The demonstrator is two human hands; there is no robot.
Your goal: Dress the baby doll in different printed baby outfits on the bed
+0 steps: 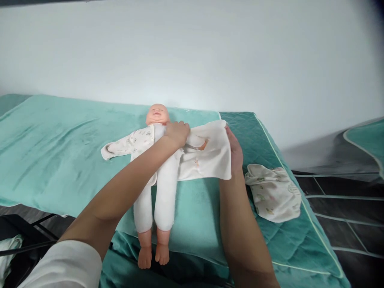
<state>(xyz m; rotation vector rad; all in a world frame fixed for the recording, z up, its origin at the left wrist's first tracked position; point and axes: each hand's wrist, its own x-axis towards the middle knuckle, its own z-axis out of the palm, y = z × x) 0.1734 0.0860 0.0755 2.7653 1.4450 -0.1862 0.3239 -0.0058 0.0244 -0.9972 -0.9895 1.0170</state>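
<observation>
A baby doll lies face up with its head toward the wall. Its soft white body is bare in the middle, and a small printed baby shirt covers its arm on the left side. My left hand is closed round the doll's upper arm by the shoulder on the right side; its fingertips are partly hidden. With my right hand I grip the outer edge of the shirt's spread panel, which is stretched out to the right. The doll's small hand shows against the white cloth.
A bundled printed baby cloth rests at the right on the quilted green cover. A lighter green blanket spreads to the left. Behind stands a white wall. A metal frame is at the far right.
</observation>
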